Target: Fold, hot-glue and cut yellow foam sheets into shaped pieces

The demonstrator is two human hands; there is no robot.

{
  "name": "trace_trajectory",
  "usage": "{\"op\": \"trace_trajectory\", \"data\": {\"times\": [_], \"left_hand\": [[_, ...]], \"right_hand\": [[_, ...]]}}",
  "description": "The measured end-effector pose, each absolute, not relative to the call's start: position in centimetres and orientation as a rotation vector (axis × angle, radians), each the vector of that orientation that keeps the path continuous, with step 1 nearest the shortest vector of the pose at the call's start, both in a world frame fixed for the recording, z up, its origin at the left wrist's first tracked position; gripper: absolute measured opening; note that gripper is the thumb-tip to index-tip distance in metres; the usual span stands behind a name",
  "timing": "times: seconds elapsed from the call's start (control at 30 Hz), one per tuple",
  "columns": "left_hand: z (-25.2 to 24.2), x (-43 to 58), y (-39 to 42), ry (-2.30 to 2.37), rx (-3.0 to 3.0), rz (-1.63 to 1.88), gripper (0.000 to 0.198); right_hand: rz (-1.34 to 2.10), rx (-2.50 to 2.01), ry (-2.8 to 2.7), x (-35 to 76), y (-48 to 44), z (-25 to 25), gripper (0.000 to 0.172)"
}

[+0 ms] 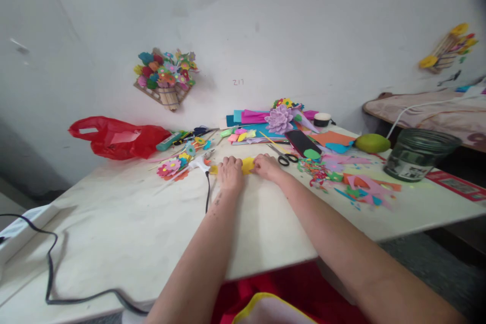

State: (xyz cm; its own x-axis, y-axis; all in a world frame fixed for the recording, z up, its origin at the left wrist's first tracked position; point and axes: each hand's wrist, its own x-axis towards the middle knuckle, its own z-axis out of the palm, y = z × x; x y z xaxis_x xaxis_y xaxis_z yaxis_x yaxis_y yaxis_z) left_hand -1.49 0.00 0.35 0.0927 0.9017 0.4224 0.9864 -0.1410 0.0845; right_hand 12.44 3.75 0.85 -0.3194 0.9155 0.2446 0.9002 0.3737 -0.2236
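Both my hands rest on the white table (125, 212), gripping a yellow foam piece (247, 165) between them. My left hand (230, 173) is curled over the piece's left end, knuckles up. My right hand (268, 166) pinches its right end with bent fingers. Just left of my left hand lies a white glue gun (193, 166) with its black cord (207, 192) trailing toward me. Black-handled scissors (284, 157) lie just beyond my right hand.
Paper flowers (171, 166), coloured foam sheets (261, 129) and scraps (357, 185) crowd the far side. A red plastic bag (118, 136) lies at the left, a dark glass jar (417, 154) and a green fruit (372, 143) at the right. Flower crafts (167, 77) hang on the wall.
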Motion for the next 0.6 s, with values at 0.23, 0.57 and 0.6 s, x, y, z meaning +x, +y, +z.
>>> {"op": "trace_trajectory", "data": {"times": [0.23,0.57,0.6], "left_hand": [[0.0,-1.2,0.3,-1.904,-2.168,-0.56,0.023],[-0.1,0.2,0.1,-1.879,-2.281,-0.715,0.023],[-0.2,0.3,0.3,-1.889,-2.311,-0.728,0.024]], "right_hand": [[0.067,-1.624,-2.324,12.1,3.6,1.1,0.019],[0.075,-1.601,-2.292,12.2,4.0,0.5,0.018],[0.062,-1.593,-2.301,12.3,4.0,0.5,0.016]]}}
